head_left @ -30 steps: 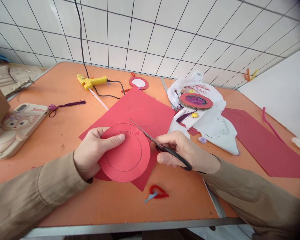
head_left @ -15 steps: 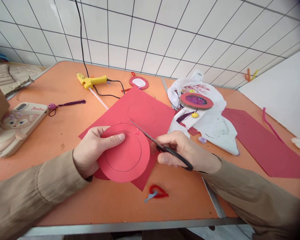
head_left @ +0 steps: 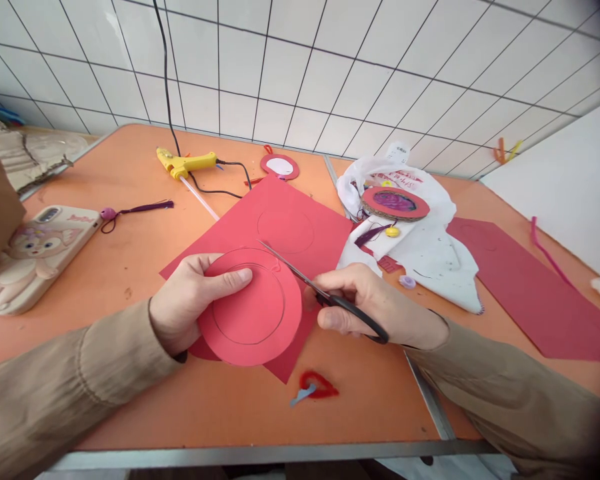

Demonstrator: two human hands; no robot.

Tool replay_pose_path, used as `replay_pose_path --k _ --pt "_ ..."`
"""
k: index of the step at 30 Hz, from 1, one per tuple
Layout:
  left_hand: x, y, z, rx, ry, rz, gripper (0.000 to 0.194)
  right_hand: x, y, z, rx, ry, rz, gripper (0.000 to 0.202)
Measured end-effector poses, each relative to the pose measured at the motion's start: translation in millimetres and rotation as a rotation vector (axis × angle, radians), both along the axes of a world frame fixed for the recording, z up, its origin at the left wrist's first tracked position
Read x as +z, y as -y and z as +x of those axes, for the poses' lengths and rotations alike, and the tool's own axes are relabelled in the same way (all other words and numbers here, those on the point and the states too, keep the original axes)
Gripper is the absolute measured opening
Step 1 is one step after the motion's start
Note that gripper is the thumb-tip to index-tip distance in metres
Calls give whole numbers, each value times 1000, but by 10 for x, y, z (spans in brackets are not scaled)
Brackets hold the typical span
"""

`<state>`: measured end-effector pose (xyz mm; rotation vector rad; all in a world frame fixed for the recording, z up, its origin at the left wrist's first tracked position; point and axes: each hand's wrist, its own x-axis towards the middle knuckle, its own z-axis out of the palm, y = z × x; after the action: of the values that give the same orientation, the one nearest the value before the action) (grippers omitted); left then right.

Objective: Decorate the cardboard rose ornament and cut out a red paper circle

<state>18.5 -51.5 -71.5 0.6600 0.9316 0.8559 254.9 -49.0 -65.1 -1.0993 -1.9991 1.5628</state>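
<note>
My left hand [head_left: 193,297] pinches a red paper disc [head_left: 250,313] at its left side, thumb on top and fingers underneath. A smaller circle is drawn inside the disc's edge. In my right hand [head_left: 363,303] are scissors with black handles [head_left: 357,319]; their blades [head_left: 290,267] look closed and lie along the disc's upper right edge, the tip pointing up and left. A thin red sliver sits on the disc near the blades. Beneath the disc lies a red paper sheet [head_left: 305,207] with a circle drawn on it.
A yellow glue gun [head_left: 187,162] with a cord lies behind. Left are a phone [head_left: 35,260] and a purple tassel [head_left: 145,207]. Right sit a white plastic bag [head_left: 430,260], a red cardboard ring [head_left: 420,208] and another red sheet [head_left: 530,300]. A red fuzzy loop [head_left: 325,385] lies in front.
The whole view has shifted slightly. My hands, the disc and the scissors keep nearly the same positions relative to each other.
</note>
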Motion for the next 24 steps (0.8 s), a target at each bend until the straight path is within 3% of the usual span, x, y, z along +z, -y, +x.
replay_pose_path --k 12,24 --pt "-16 3 -17 -18 56 -21 14 -35 3 25 -3 -12 -25 56" --pt "5 -13 -9 73 36 -67 16 -20 -13 28 43 -20 -9 54"
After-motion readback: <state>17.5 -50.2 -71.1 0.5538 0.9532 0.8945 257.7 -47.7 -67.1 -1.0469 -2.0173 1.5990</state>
